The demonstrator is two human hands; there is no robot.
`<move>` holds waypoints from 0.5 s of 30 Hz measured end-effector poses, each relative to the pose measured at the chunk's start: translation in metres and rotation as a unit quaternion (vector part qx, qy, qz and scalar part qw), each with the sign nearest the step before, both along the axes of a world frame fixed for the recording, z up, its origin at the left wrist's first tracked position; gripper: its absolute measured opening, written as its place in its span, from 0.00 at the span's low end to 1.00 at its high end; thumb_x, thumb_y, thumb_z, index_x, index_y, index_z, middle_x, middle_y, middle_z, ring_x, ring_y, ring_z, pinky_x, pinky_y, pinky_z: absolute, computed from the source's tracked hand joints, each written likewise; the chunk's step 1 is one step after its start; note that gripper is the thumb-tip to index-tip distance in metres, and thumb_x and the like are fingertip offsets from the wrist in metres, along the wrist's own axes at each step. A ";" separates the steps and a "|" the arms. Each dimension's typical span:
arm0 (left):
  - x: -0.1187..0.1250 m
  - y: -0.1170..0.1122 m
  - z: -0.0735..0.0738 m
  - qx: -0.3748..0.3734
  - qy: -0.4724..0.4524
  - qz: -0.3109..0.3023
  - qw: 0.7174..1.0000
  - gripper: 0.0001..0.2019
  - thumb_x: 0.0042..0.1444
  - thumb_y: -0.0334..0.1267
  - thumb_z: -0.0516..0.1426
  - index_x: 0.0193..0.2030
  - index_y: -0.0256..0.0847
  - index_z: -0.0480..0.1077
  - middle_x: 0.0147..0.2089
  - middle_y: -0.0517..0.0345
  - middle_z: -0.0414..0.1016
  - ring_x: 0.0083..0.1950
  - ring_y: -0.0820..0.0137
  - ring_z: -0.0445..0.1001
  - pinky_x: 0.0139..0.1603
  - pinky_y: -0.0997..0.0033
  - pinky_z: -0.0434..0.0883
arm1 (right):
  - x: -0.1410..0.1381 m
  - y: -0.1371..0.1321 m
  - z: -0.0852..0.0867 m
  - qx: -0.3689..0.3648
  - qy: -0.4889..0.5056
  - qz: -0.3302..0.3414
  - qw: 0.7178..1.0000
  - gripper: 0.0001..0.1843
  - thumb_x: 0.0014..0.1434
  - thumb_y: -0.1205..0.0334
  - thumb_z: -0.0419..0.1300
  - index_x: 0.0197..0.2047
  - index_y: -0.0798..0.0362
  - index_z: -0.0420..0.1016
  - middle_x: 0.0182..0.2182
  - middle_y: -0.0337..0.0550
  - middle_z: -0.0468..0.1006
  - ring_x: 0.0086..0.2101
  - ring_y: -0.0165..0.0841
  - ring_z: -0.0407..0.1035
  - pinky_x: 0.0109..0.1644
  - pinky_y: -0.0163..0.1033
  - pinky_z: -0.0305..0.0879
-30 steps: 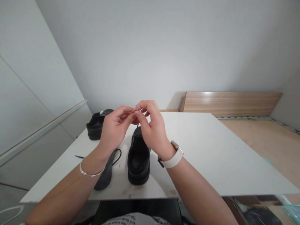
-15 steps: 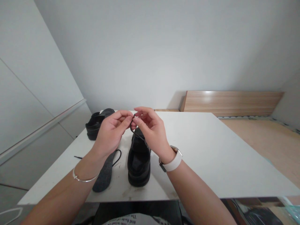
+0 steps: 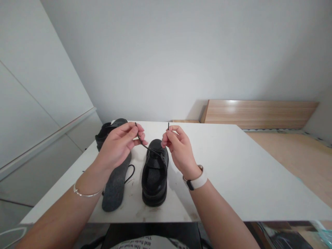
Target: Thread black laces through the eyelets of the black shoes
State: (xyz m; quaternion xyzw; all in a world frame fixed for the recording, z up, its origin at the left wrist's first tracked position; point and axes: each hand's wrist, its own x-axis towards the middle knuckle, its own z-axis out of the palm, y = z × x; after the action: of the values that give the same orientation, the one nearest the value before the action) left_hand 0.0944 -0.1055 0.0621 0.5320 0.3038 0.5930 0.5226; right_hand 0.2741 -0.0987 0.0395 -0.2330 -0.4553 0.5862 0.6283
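Note:
A black lace-up shoe [image 3: 155, 176] stands upright on the white table, its toe pointing away from me. My left hand [image 3: 121, 140] pinches a black shoelace [image 3: 144, 144] above and left of the shoe; the lace runs down to the eyelets. On the other side, my right hand [image 3: 178, 143] pinches a dark lace end that sticks up above the thumb. A grey insole [image 3: 114, 190] lies left of the shoe, partly under my left hand, with a loop of black lace [image 3: 133, 169] beside it. Behind my left hand is a second black shoe [image 3: 103, 133], partly hidden.
The white table [image 3: 228, 173] reaches toward a grey wall [image 3: 166, 62]. Brownish smudges mark its front edge. White panels [image 3: 38, 103] stand at the left. A wooden headboard [image 3: 259, 112] and a bare bed board [image 3: 280, 148] are at the right.
My hands, which were together over the shoe's toe, have moved apart to left and right. The lace now stretches from my left hand to the shoe, and a lace end shows in my right.

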 end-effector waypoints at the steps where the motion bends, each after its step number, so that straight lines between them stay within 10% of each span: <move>1: -0.007 0.002 -0.004 -0.015 -0.014 0.000 1.000 0.11 0.53 0.42 0.68 0.35 0.37 0.77 0.31 0.58 0.71 0.31 0.75 0.70 0.31 0.77 0.72 | 0.004 0.001 -0.004 -0.012 0.010 -0.009 1.000 0.12 0.56 0.57 0.64 0.36 0.50 0.65 0.22 0.30 0.68 0.24 0.25 0.60 0.29 0.33 0.57; 8: -0.059 0.010 -0.044 -0.049 -0.007 0.122 0.991 0.13 0.50 0.36 0.68 0.40 0.32 0.77 0.27 0.59 0.70 0.25 0.80 0.62 0.25 0.80 0.63 | 0.048 0.007 -0.039 -0.051 0.010 -0.088 0.995 0.14 0.53 0.56 0.68 0.34 0.51 0.67 0.23 0.31 0.64 0.23 0.24 0.54 0.26 0.34 0.50; 15: -0.047 -0.014 -0.052 0.079 0.402 0.111 0.905 0.10 0.59 0.44 0.62 0.38 0.39 0.78 0.36 0.53 0.81 0.36 0.67 0.76 0.37 0.72 0.70 | 0.058 -0.009 -0.053 0.068 -0.284 -0.073 0.954 0.06 0.61 0.58 0.62 0.38 0.52 0.76 0.30 0.40 0.74 0.29 0.29 0.63 0.33 0.38 0.59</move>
State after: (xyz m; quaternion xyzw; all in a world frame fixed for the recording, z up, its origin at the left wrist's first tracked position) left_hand 0.0478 -0.1191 0.0102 0.7276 0.4973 0.4055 0.2429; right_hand 0.3319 -0.1077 -0.0135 -0.3790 -0.6356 0.4157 0.5287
